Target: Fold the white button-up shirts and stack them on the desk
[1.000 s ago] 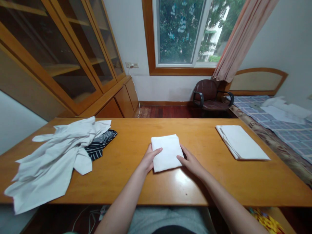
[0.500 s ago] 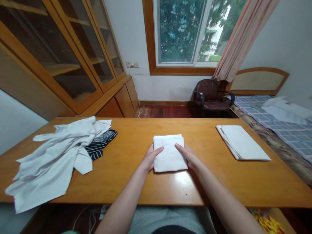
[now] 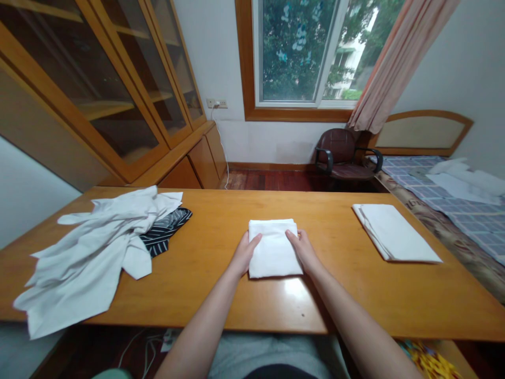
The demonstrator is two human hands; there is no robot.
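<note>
A white cloth (image 3: 275, 255), folded into a compact square, is at the middle of the wooden table (image 3: 197, 295). My left hand (image 3: 243, 253) grips its left edge, thumb on top and fingers tucked out of sight. On the opposite edge my right hand (image 3: 304, 251) holds it the same way, its thumb pressing near the upper right corner. Whether the cloth rests on the tabletop or is slightly raised, I cannot tell. To the right lies a larger flat white folded cloth (image 3: 398, 231), apart from both hands.
Crumpled white cloths (image 3: 94, 252) cover the table's left end, one corner hanging over the front edge. A black striped cloth (image 3: 165, 231) pokes out beside them. Beyond the table stand a glass-door cabinet (image 3: 130, 163), a brown armchair (image 3: 341, 152) and a bed (image 3: 457, 195).
Both thumbs have shifted slightly outward on the folded cloth, and my right fingers show more at its edge. The camera view has turned a little; the cloth stays in place.
</note>
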